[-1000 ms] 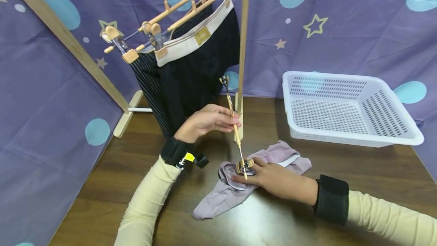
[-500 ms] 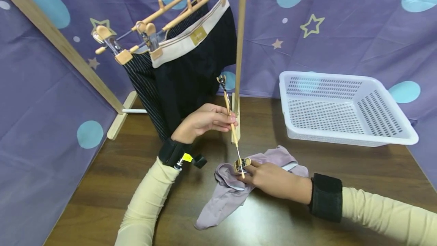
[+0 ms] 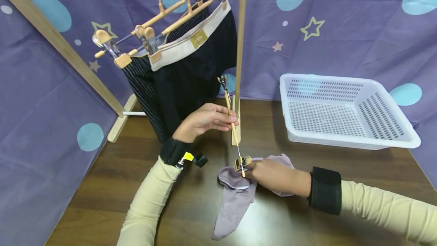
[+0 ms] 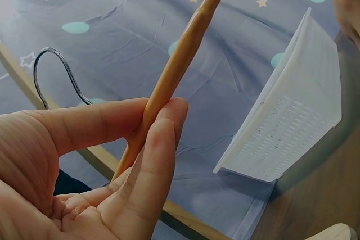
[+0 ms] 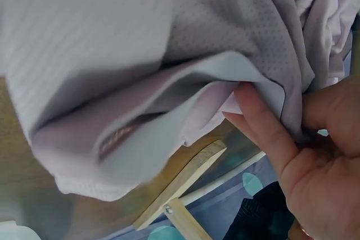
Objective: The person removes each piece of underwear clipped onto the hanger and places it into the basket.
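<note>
My left hand [image 3: 232,119] pinches the wooden bar of a clip hanger [image 3: 229,109], held nearly upright over the table. In the left wrist view the thumb and fingers [image 4: 160,133] close on that bar [image 4: 174,71], with its metal hook [image 4: 53,66] behind. The hanger's lower clip [image 3: 241,162] meets the edge of a mauve garment [image 3: 235,196]. My right hand [image 3: 250,166] grips that garment at the clip. In the right wrist view my fingers [image 5: 270,133] curl under the folded mauve cloth [image 5: 140,54].
A white perforated basket [image 3: 345,109] stands at the back right of the dark wooden table [image 3: 102,185]. A wooden rack [image 3: 239,48] holds dark shorts [image 3: 191,67] on clip hangers at the back left. Purple starred cloth surrounds everything.
My right hand has gathered the mauve garment up toward the lower clip; the cloth that lay spread to the right now trails toward the front. The left hand has barely moved.
</note>
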`<state>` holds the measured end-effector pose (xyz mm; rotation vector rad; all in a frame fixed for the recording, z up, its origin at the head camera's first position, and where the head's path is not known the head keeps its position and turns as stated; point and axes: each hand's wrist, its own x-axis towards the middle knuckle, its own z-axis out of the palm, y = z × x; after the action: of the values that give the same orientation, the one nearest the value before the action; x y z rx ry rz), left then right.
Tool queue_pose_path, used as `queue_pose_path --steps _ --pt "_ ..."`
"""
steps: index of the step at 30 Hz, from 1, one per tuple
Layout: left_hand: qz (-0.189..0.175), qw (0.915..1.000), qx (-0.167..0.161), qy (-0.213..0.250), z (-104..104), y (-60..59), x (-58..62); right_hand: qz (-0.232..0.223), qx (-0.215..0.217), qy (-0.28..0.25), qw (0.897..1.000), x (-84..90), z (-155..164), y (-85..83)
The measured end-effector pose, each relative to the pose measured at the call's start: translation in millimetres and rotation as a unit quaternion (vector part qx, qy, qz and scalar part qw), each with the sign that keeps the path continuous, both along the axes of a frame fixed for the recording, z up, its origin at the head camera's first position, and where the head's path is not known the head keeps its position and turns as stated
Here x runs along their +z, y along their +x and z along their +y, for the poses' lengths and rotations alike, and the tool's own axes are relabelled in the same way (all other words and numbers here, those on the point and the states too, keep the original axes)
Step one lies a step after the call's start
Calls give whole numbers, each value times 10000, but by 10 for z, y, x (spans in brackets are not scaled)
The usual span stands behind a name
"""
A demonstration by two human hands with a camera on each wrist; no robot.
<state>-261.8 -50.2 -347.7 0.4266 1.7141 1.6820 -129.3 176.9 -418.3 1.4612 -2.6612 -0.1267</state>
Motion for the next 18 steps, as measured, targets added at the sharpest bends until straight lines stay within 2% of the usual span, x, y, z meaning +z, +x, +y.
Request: queue_pose_path --steps 3,7,10,14,18 --pt "0 10000 -8 11 -3 -18 -2 -670 -259 -228 9972 33 8 -31" --pt "8 10000 -18 39 1 -49 -3 -1401 -139 -626 9881 56 18 -92" --pt "67 9999 -46 72 8 -73 -10 -1658 -31 -679 9838 75 24 -130" --pt "154 9998 -89 93 22 -99 -18 -1991 -170 -675 9775 118 23 -161" --pt "119 9998 -109 81 39 -111 -8 -1919 36 -566 9798 164 15 -207"
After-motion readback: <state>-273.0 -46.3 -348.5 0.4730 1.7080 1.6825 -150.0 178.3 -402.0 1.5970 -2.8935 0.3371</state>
